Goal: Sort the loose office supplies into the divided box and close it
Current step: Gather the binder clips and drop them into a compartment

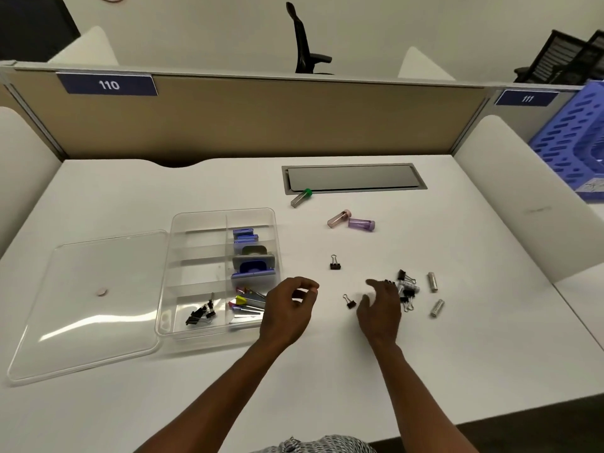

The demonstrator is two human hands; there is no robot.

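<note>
One head-worn wide-angle view looks forward and steeply down, close over the white tabletop (327,371), toward the partition (261,119).

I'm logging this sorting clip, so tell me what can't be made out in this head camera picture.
- Left hand: fingers curled, so whether it holds anything is hidden.
- Right hand: covers part of the binder clip pile, so the count is unclear.
- Near-right compartment of the divided box: coloured items partly behind the left hand, too small to name.
- Blue tray: cut off by the right edge.
</note>
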